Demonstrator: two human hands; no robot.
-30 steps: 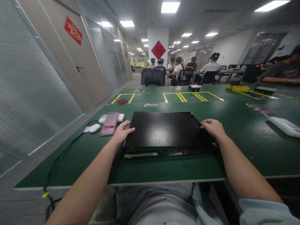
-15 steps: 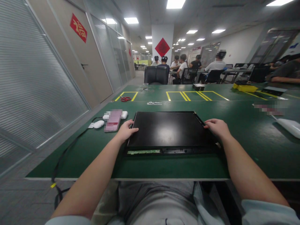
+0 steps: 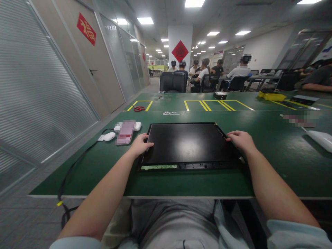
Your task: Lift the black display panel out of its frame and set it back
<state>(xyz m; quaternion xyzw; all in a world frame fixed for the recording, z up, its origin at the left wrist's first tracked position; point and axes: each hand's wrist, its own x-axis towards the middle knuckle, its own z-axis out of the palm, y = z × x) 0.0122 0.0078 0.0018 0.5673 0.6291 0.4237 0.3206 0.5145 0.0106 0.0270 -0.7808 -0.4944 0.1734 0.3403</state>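
A flat black display panel (image 3: 185, 143) lies before me on the green table, in a thin black frame. Along its near edge runs a narrow green circuit board (image 3: 159, 167). My left hand (image 3: 141, 144) grips the left edge, its thumb on top of the dark surface and its other fingers at the side. At the right edge, my right hand (image 3: 240, 140) is closed with thumb and forefinger pinched on the rim; its remaining fingers are curled and partly hidden.
A pink phone (image 3: 126, 133), a white mouse-like item (image 3: 109, 137) and a black strap (image 3: 77, 162) are on the left. Red-handled scissors (image 3: 139, 108) and small white pieces (image 3: 171, 113) lie farther back. A yellow tray (image 3: 272, 96) sits far right. Several people sit beyond the table (image 3: 280, 173).
Both hands keep their places on the panel's two sides. The panel's near edge seems to sit slightly closer to the frame below it; otherwise little differs.
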